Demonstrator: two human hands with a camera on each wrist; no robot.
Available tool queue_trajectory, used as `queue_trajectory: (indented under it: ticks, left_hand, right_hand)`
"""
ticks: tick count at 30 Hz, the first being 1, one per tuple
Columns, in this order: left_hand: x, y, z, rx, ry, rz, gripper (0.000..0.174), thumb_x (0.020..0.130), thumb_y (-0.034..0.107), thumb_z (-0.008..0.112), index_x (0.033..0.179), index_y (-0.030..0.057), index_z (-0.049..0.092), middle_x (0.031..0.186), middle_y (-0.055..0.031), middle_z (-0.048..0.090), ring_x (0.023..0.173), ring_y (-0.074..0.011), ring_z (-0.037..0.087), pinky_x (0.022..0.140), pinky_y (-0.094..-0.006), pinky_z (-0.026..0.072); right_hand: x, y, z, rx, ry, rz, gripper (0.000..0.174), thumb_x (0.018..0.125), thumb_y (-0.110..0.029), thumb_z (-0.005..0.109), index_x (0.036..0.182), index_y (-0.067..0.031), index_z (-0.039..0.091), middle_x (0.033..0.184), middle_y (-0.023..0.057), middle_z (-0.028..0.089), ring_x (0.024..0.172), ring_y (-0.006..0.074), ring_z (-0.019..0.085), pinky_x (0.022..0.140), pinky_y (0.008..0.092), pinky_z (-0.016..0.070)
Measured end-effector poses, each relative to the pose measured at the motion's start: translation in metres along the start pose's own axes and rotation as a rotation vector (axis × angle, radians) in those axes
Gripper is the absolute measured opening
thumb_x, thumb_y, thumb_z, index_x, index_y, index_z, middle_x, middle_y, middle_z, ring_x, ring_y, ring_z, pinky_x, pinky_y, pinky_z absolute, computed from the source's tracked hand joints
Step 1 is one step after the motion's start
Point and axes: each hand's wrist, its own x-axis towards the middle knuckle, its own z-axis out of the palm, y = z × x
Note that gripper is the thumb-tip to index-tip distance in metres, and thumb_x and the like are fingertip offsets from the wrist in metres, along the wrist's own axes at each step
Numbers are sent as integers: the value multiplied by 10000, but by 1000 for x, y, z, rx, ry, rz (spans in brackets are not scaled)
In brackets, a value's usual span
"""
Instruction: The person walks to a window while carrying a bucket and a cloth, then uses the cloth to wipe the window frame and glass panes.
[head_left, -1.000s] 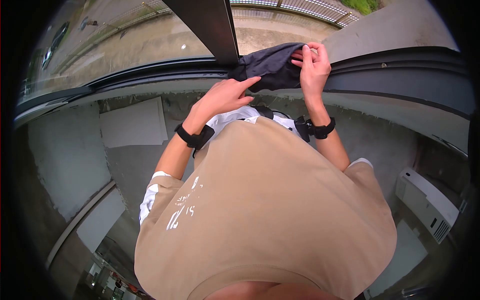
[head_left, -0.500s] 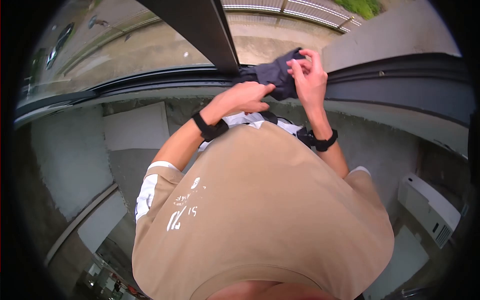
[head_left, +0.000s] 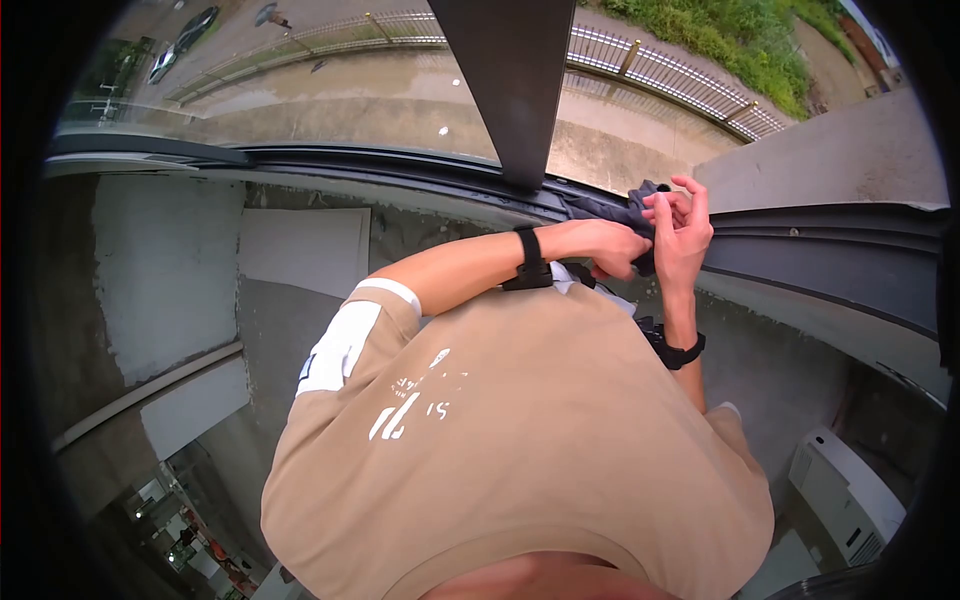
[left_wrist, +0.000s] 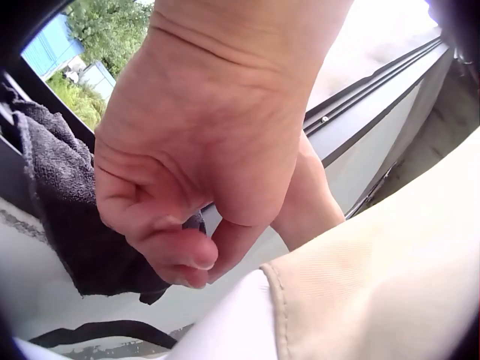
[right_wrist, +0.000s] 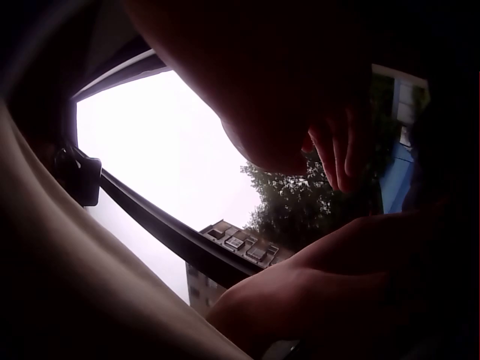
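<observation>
A dark grey cloth (head_left: 625, 210) with a towel-like nap lies bunched over the window track, and part of it hangs down the inner side in the left wrist view (left_wrist: 112, 240). My left hand (head_left: 607, 245) reaches across to it, fingers curled in against the thumb at the cloth, a bit of dark fabric showing between them. Just right of it, my right hand (head_left: 683, 235) is raised beside the cloth's far end, its fingers loosely bent. In the dim right wrist view, loose fingers (right_wrist: 337, 154) hang with nothing seen between them.
A dark window post (head_left: 520, 100) rises left of the cloth, with glass beyond. The window frame (head_left: 820, 250) continues right below a pale wall (head_left: 840, 150). Outside runs a metal fence (head_left: 670, 80). A white wall-mounted unit (head_left: 845, 495) is behind on the right.
My left hand has swung right across my body toward the right hand. The cloth, spread between the hands at first, is now bunched smaller. The head view has shifted, placing the post farther right.
</observation>
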Motion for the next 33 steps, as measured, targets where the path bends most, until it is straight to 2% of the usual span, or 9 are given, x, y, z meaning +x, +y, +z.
queue_trajectory:
  ticks: [1, 4, 11, 13, 14, 16, 17, 20, 33]
  left_hand:
    - [10, 0, 1, 0, 2, -2, 429, 822, 196, 616, 1192, -21, 612, 600, -91, 685, 622, -258, 717, 654, -412, 560]
    - [25, 8, 5, 70, -15, 13, 163, 811, 178, 620, 806, 49, 719, 643, -83, 712, 649, -256, 729, 662, -418, 565]
    - [36, 6, 24, 332, 61, 10, 196, 820, 213, 645, 858, 46, 741, 847, -138, 758, 798, -321, 749, 644, -446, 568]
    - [30, 11, 19, 382, 57, 7, 296, 825, 202, 644, 1050, 20, 711, 949, -181, 756, 879, -342, 746, 654, -469, 568]
    - [25, 14, 18, 382, 55, 13, 296, 825, 202, 644, 1050, 20, 711, 949, -181, 756, 879, -342, 746, 654, -469, 568]
    - [6, 16, 17, 300, 181, -94, 535, 852, 215, 619, 1342, 2, 590, 975, -193, 755, 935, -354, 741, 716, -493, 573]
    - [1, 11, 19, 300, 177, -89, 535, 852, 215, 619, 1342, 2, 590, 975, -193, 755, 935, -354, 741, 716, -493, 573]
    - [-15, -10, 23, 356, 179, -144, 736, 905, 267, 550, 1566, -5, 372, 974, -198, 758, 936, -385, 737, 806, -510, 573]
    - [-134, -62, 26, 396, 299, -367, 645, 884, 237, 567, 1485, 18, 489, 905, -216, 746, 872, -410, 726, 751, -525, 561]
  right_hand:
    - [1, 0, 0, 3, -1, -6, 266, 986, -12, 645, 1237, 16, 560, 842, 91, 739, 733, 109, 710, 656, 246, 557]
    - [1, 2, 2, 6, -4, -13, 262, 987, -11, 638, 1236, 15, 562, 836, 89, 738, 735, 110, 711, 663, 249, 564]
    - [1, -2, 6, -42, -15, -17, 250, 986, -23, 638, 1224, 11, 566, 830, 96, 742, 739, 128, 729, 671, 256, 577]
    - [1, -1, 6, -43, -7, -33, 250, 985, -26, 642, 1222, 7, 570, 833, 99, 745, 732, 132, 728, 667, 258, 574]
    - [1, -2, 4, -53, -11, -35, 247, 983, -26, 645, 1217, 7, 573, 834, 98, 745, 733, 131, 727, 666, 258, 572]
    - [3, -1, -1, -67, -12, -35, 245, 981, -26, 649, 1213, 7, 576, 834, 98, 745, 734, 130, 726, 664, 258, 570]
    - [4, 0, -2, -85, -12, -37, 241, 980, -28, 653, 1207, 8, 580, 837, 98, 745, 736, 128, 725, 663, 256, 568]
    - [6, 2, -2, -87, -14, -36, 235, 979, -32, 660, 1198, 11, 585, 841, 97, 745, 742, 124, 724, 667, 255, 568]
    - [16, -4, 3, -121, -42, -80, 221, 1006, -86, 644, 1199, 10, 594, 821, 101, 739, 753, 147, 733, 673, 278, 577]
